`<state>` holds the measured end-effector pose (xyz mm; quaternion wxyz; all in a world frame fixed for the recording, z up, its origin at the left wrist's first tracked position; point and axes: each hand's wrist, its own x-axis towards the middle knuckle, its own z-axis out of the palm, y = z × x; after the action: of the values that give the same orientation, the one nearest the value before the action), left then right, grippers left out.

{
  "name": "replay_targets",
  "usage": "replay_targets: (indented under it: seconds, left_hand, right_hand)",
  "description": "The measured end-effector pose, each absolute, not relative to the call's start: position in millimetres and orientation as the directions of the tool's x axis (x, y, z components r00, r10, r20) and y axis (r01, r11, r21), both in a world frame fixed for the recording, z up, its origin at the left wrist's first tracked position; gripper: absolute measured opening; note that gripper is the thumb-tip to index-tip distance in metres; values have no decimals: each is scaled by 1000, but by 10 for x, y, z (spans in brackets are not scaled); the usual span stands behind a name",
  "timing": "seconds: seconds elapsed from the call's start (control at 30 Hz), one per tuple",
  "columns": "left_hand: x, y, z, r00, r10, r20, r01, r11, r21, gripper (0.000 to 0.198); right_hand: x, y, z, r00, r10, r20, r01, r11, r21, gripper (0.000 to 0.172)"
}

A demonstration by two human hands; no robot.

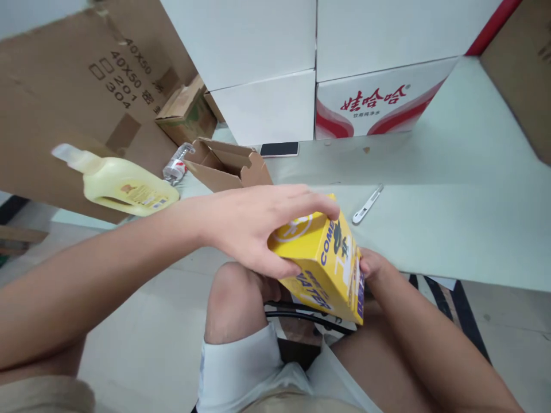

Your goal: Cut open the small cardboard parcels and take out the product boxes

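Over your lap, by the table point(451, 229) edge: yellow carton point(321, 261) in both your hands.
Your left hand point(253, 226) clamps its top, right hand point(372, 268) grips the far side; carton shut, contents unseen. Open cardboard box point(226, 165), detergent bottle point(124, 188), white cutter point(367, 204) lie well apart beyond it.

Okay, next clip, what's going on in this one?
A seated person holds a yellow cardboard box over their lap at the edge of a pale green table. The left hand grips its top, the right hand supports its right side. On the table lie a small white tool, an open brown cardboard box and a yellow plastic bottle, none touched.
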<state>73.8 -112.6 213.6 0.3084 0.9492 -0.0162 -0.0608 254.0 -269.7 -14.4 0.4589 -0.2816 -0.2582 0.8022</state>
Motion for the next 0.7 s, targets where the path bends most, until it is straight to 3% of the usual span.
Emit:
replay_targets:
  seconds: [0.1,0.2,0.3,0.37,0.43,0.53,0.6,0.7]
  left_hand:
    - [781,-964,2005,986,165,-12,143,-814,563,72]
    - [842,-874,1502,855,506,119,286,-650,704,81]
    - [991,-918,733,838,539,85,128,-346,930,111]
    - [1139,-981,283,851,525,37,77,-194,978,124]
    - [1297,-1009,20,825,559,82,0,-144,990,122]
    - [1487,-912,32,756,633,164,-55,-188,981,108]
    - [1560,-776,258,751,633,188,1,-286,958,97]
    - [1597,-580,755,864,451,225,64,-541,839,72]
  right_hand:
    - [2559,-2616,-67,-305,936,-177,-631,-337,-698,70]
    - [2543,-2471,11,55,992,-109,-582,-57,-811,80]
    - [2533,-2316,16,299,954,2,-421,133,-897,102]
    - [2546,-2231,-40,368,928,61,-326,190,-926,112]
    - [2578,-2145,-121,424,900,105,-238,223,-945,111]
    - [2652,-1967,-155,480,861,170,-63,227,-972,91]
    - [2697,-1816,-22,488,845,218,109,189,-976,72]
    - [2716,-1619,447,501,816,289,327,131,-936,59]
